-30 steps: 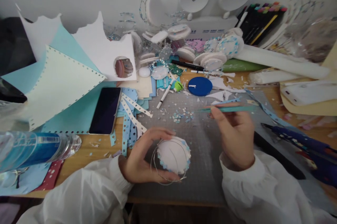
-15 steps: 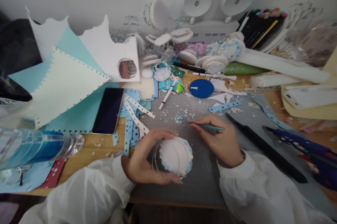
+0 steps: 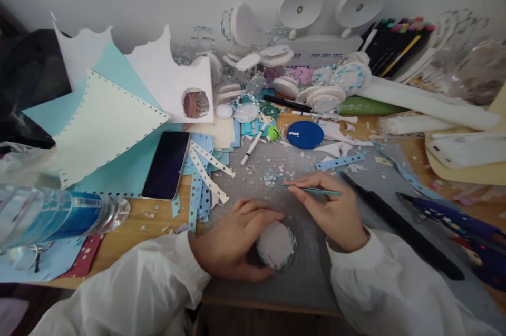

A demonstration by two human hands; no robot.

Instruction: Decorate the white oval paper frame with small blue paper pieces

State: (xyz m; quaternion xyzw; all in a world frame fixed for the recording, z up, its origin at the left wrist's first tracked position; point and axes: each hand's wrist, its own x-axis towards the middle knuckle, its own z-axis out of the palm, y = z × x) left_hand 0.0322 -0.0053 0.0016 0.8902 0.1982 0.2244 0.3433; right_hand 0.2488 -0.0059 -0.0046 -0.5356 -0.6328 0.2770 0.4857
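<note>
A round white paper disc (image 3: 276, 245) has small light blue and white pieces and thin wire around its rim. It appears low over or on the grey cutting mat (image 3: 304, 283). My left hand (image 3: 239, 241) curves around its left side, index finger at the top edge and thumb at the bottom. My right hand (image 3: 330, 207) pinches slim teal tweezers (image 3: 316, 190), tips pointing left. Those tips are beside a small pile of tiny blue and white paper pieces (image 3: 272, 178) on the mat. Whether they grip a piece is too small to tell.
Left are a phone (image 3: 166, 165), punched paper strips (image 3: 207, 173) and a water bottle (image 3: 59, 217). A blue oval (image 3: 305, 134) and a white pen (image 3: 254, 144) lie beyond the pile. On the right are a black long-handled tool (image 3: 403, 225) and a blue glue gun (image 3: 454, 220).
My left hand has lowered the disc toward the mat and turned more palm-down, with the disc shifting slightly right. My right hand with the tweezers has hardly moved. The view has shifted a little.
</note>
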